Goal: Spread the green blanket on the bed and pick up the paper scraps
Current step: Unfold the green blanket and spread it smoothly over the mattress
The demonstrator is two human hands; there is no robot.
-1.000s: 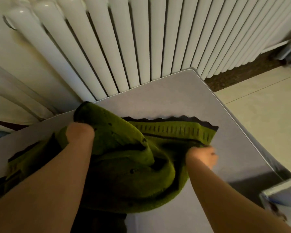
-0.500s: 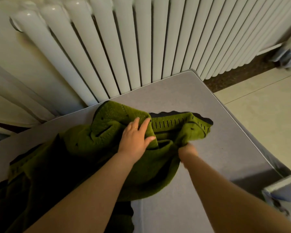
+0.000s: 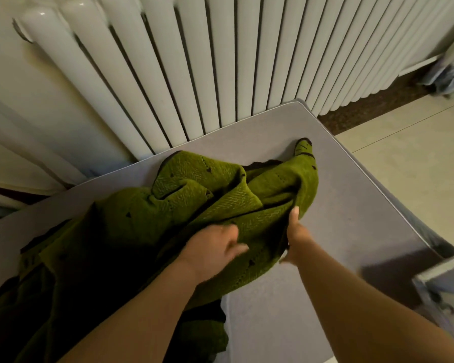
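Blanket [image 3: 168, 218]: green knit, ribbed weave with small dark marks and a dark scalloped border, bunched in thick folds on the left-centre of the bed [image 3: 351, 218], one corner trailing toward the far right edge. Right hand [image 3: 295, 237] has fingers clamped on a fold at the blanket's right edge; left hand [image 3: 215, 247] lies on the knit, fingers loosely apart, blurred, not gripping anything I can see. Bed cover is smooth grey with bare room on the right and near side; white ribbed radiator [image 3: 220, 61] butts the far edge, tiled floor [image 3: 417, 166] beyond the right edge.
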